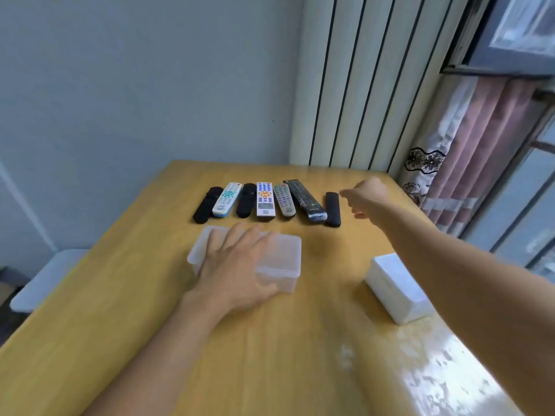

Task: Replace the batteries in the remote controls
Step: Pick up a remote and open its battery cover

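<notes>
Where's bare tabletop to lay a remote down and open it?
Bare table in front of the clear box and left of the white box, also the gap between both boxes. Crowded: the far row, from leftmost black remote to rightmost black remote, beside the right hand.

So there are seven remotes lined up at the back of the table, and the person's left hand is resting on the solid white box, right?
Not quite. In the head view the left hand rests on the translucent plastic container, not the solid white box, which sits untouched further right. The seven remotes are indeed lined up at the back of the table.
</notes>
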Demonstrator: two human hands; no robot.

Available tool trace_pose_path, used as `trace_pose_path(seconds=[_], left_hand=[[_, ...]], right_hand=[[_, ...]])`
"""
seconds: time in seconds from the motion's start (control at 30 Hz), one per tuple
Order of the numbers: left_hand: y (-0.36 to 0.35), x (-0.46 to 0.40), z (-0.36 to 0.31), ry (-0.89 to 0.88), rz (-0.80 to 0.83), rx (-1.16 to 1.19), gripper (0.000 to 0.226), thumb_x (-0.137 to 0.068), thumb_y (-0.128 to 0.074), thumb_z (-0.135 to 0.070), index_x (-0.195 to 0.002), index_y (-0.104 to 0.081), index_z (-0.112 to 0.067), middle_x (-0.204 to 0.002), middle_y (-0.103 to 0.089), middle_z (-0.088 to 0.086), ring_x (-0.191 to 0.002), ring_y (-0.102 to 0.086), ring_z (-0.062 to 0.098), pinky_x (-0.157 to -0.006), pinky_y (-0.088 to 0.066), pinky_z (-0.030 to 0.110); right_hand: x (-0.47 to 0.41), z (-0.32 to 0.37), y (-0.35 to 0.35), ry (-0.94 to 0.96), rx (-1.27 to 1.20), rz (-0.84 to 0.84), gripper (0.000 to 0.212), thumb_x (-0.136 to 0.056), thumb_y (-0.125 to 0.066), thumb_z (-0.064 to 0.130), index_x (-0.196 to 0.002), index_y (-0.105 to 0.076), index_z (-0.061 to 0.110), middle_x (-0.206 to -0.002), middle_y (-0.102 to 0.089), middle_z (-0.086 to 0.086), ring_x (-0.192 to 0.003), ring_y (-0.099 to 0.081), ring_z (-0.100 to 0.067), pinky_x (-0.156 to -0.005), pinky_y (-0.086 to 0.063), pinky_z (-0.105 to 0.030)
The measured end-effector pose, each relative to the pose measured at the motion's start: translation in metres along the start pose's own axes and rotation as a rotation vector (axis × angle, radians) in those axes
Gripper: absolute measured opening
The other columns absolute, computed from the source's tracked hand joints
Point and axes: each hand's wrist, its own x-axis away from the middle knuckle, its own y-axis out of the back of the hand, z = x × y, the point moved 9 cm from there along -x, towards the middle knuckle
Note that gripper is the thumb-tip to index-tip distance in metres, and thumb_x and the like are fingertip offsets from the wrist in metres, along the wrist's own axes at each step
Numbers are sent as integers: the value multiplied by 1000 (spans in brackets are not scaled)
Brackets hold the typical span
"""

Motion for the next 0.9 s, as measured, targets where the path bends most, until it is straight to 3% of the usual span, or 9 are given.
trace_pose_path(seconds=[0.1, 0.23, 0.4, 0.57, 0.7, 0.77, 0.83, 0.9], left_hand=[[-5, -7, -5, 29, -130, -106, 92, -76, -44, -86, -153, -37, -39, -162, -35, -9, -149, -29, 17, -118, -23, 47], [-3, -12, -2, 18, -325, -116, 78, -74, -67, -72, -133, -66, -22, -141, -63, 7, -127, -60, 27, -106, -43, 47], [-4, -14, 2, -16, -439, -117, 78, -72, -52, -74, -128, -69, -23, -136, -66, 6, -121, -63, 25, -104, -34, 37], [-5, -15, 4, -3, -419, -106, 78, -72, -51, -75, -127, -69, -23, -135, -66, 5, -121, -62, 23, -102, -38, 37], [1, -11, 0, -22, -423, -8, 82, -70, -57, -77, -131, -66, -22, -137, -64, 3, -125, -59, 23, -104, -41, 40], [13, -5, -5, -69, -501, 130, 87, -70, -65, -73, -138, -60, -20, -143, -57, 5, -132, -53, 26, -108, -39, 41], [32, 4, -16, -170, -616, 279, 90, -72, -72, -66, -144, -53, -14, -151, -47, 10, -140, -45, 30, -114, -36, 43], [59, 19, -41, -327, -723, 344, 90, -77, -71, -65, -146, -47, -11, -155, -40, 14, -146, -37, 32, -118, -32, 46]], right_hand=[[-37, -41, -19, -184, 54, 95, 29, -89, -73, 31, -84, -60, 5, -95, -68, -15, -73, -67, -27, -56, -57, -32], [-62, -57, -45, -280, 77, 161, 42, -80, -82, 40, -94, -60, 8, -93, -64, -13, -72, -62, -25, -56, -55, -30], [-78, -45, -62, -273, 244, 254, 56, -73, -85, 50, -99, -57, 9, -91, -62, -12, -74, -60, -23, -72, -58, -30], [-70, -50, -63, -295, 248, 349, 40, -88, -73, 31, -115, -56, 5, -81, -58, -12, -63, -57, -21, -52, -53, -27], [-42, -40, -38, -248, -131, 337, 49, -91, -72, 13, -130, -46, 1, -108, -63, -20, -89, -68, -30, -73, -61, -40], [-13, -18, -18, -215, -470, 348, 55, -86, -77, 14, -132, -49, 3, -103, -69, -15, -81, -70, -23, -64, -60, -31], [38, 6, -12, -198, -707, 561, 62, -67, -89, 20, -120, -61, 8, -73, -68, -5, -55, -64, -11, -44, -52, -18], [111, 20, -17, -201, -789, 885, 59, -53, -98, 26, -103, -70, 11, -61, -62, -2, -42, -56, -4, -35, -45, -13]])
